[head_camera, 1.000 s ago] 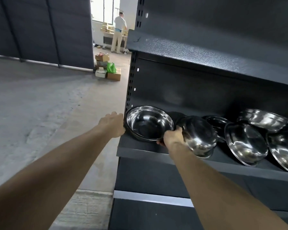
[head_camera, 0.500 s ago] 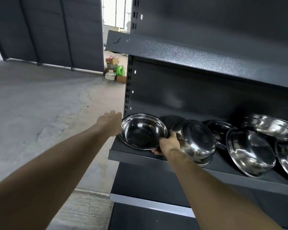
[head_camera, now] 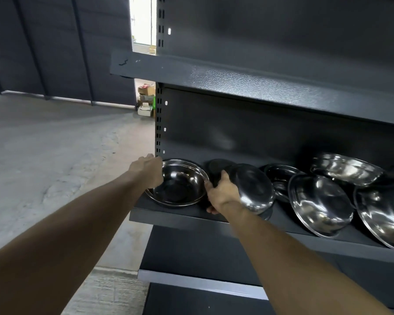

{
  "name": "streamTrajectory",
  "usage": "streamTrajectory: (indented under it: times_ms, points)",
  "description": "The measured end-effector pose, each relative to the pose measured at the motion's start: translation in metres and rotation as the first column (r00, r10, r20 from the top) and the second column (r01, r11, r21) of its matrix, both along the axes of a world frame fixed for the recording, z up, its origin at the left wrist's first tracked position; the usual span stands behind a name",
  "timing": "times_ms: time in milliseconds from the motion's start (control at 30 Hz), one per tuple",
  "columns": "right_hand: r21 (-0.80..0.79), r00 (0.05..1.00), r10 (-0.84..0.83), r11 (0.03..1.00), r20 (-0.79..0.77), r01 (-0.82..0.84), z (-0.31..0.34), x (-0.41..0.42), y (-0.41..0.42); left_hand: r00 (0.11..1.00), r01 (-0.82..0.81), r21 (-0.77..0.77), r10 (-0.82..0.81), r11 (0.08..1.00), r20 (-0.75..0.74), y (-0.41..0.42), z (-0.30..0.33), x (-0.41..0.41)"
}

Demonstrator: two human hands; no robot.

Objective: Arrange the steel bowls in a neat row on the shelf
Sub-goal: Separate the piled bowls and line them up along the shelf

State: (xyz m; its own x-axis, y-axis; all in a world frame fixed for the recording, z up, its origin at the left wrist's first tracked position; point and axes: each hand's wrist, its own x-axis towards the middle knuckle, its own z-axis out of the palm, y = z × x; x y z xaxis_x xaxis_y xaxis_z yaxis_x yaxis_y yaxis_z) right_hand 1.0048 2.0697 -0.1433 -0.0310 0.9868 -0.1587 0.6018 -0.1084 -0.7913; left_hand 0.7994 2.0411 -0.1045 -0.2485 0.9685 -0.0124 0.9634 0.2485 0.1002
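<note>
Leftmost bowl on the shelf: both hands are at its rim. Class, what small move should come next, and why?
Probably release the leftmost bowl and turn to the next bowl. The first sits open side up at the shelf end, left hand and right hand gripping its rim, while its neighbour leans tilted on its side.

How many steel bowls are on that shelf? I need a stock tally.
6 visible: the leftmost bowl between both hands, a tilted bowl beside it, a flat bowl behind, a large tilted bowl, an overturned bowl, and an edge bowl. More may be hidden.
</note>
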Motion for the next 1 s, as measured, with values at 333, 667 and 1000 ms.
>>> streamTrajectory:
  times_ms: [333, 667, 1000]
  points:
    - [0.151, 0.976, -0.173, 0.977, 0.129, 0.153, 0.030, 0.098, 0.015, 0.977, 0.212, 0.020, -0.212, 0.977, -0.002, 0.025, 0.008, 0.100]
    - [0.042, 0.964, -0.254, 0.967, 0.074, 0.252, 0.008, 0.175, 0.019, 0.970, 0.244, -0.027, -0.244, 0.969, 0.001, 0.034, 0.003, 0.173]
    - [-0.061, 0.975, -0.207, 0.975, 0.081, 0.212, -0.008, 0.169, 0.034, 0.978, 0.209, -0.011, -0.209, 0.978, 0.030, 0.044, 0.000, 0.175]
